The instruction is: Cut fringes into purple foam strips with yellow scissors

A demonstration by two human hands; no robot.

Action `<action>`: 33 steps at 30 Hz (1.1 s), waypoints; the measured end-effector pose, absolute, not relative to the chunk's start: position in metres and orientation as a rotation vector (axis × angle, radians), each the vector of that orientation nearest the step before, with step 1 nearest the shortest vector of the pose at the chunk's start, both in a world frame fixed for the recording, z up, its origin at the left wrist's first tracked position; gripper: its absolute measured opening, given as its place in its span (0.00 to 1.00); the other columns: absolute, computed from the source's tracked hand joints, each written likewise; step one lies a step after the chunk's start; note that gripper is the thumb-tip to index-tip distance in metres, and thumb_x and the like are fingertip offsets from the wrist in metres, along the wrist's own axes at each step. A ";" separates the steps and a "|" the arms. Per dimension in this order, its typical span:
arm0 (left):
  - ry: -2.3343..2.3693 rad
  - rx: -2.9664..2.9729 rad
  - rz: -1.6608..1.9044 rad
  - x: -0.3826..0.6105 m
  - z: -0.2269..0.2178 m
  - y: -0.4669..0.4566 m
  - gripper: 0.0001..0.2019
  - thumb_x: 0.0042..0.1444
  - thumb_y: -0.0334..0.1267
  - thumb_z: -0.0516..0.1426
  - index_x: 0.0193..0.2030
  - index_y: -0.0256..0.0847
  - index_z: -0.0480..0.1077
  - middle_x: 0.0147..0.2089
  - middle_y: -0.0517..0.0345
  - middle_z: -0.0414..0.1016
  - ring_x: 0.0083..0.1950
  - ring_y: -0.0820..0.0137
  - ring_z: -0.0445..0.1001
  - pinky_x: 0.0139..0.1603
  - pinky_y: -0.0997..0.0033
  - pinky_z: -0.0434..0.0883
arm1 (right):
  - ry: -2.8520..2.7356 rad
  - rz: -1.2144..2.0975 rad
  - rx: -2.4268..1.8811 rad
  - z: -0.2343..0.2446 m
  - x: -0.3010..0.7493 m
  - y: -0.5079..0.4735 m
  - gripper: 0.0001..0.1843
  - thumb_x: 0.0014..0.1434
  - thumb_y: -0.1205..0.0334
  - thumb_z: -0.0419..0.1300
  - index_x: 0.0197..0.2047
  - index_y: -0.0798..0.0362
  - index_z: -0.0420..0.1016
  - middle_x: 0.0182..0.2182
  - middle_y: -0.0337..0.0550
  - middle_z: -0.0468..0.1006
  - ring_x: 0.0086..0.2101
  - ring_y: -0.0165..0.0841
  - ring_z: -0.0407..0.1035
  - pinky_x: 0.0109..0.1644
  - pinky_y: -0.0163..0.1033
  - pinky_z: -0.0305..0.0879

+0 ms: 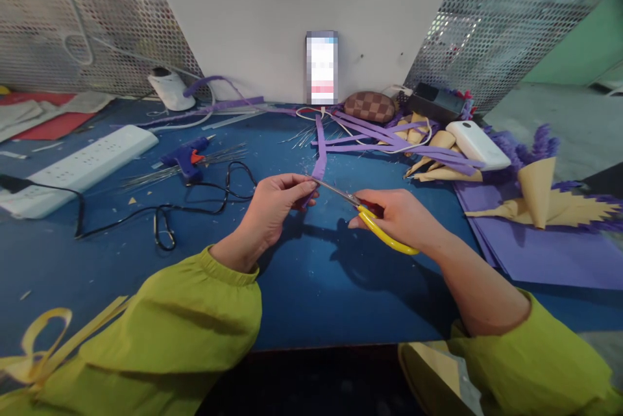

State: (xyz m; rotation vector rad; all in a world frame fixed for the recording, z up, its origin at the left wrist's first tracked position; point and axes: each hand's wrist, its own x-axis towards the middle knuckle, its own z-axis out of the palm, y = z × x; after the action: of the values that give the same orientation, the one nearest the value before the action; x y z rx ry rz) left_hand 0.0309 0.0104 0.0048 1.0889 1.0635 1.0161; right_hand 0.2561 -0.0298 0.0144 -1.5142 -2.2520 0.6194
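My left hand (275, 203) pinches the near end of a long purple paper strip (320, 151) that runs away across the blue table (302, 280). My right hand (396, 215) grips yellow-handled scissors (377, 229), whose metal blades point left and meet the strip right by my left fingertips. Both hands hover just above the table's middle. I wear yellow-green sleeves.
A blue glue gun (187, 159) with black cable, thin wires and a white power strip (73, 169) lie at left. A phone (322, 67) leans on the back wall. Purple strips, tan paper cones (538, 195), a checkered pouch (370, 106) and purple sheets (549, 250) fill the right.
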 end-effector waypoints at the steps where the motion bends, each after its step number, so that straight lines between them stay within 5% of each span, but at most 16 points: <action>1: 1.060 1.098 1.035 0.031 0.005 0.010 0.08 0.46 0.39 0.67 0.30 0.37 0.78 0.26 0.57 0.76 0.27 0.74 0.71 0.28 0.75 0.64 | -2.237 0.661 -1.511 0.014 0.256 -0.030 0.21 0.56 0.41 0.60 0.29 0.52 0.68 0.20 0.32 0.61 0.23 0.26 0.52 0.27 0.31 0.48; 8: 0.992 1.061 1.058 0.032 0.005 0.011 0.08 0.45 0.39 0.68 0.29 0.38 0.78 0.28 0.59 0.77 0.28 0.75 0.72 0.32 0.74 0.67 | -2.063 1.047 -1.446 0.004 0.260 -0.028 0.21 0.56 0.41 0.60 0.38 0.53 0.74 0.24 0.34 0.64 0.24 0.27 0.54 0.26 0.32 0.50; 20: 1.035 1.051 1.021 0.030 0.007 0.009 0.09 0.46 0.40 0.67 0.32 0.36 0.78 0.28 0.56 0.78 0.27 0.74 0.73 0.27 0.74 0.64 | -2.169 0.740 -1.509 0.011 0.255 -0.030 0.21 0.57 0.42 0.60 0.29 0.52 0.66 0.22 0.32 0.61 0.25 0.26 0.53 0.26 0.31 0.48; 29: 1.036 1.103 1.059 0.030 0.003 0.012 0.08 0.46 0.39 0.67 0.30 0.37 0.78 0.27 0.57 0.77 0.27 0.74 0.71 0.29 0.74 0.64 | -2.242 0.588 -1.546 0.012 0.254 -0.030 0.22 0.55 0.40 0.62 0.42 0.49 0.74 0.26 0.36 0.71 0.25 0.29 0.61 0.29 0.33 0.49; 33: 1.039 1.111 1.062 0.031 0.003 0.012 0.07 0.47 0.38 0.66 0.30 0.37 0.78 0.27 0.57 0.77 0.27 0.74 0.71 0.29 0.74 0.65 | -2.249 0.573 -1.549 0.013 0.253 -0.031 0.21 0.56 0.40 0.61 0.40 0.50 0.73 0.25 0.36 0.71 0.25 0.28 0.60 0.29 0.33 0.49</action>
State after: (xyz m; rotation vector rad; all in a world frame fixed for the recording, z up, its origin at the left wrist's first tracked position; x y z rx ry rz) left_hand 0.0309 0.0118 0.0031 1.1109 1.0390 1.0625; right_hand 0.2532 -0.0305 0.0125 -1.5487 -2.2494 0.5728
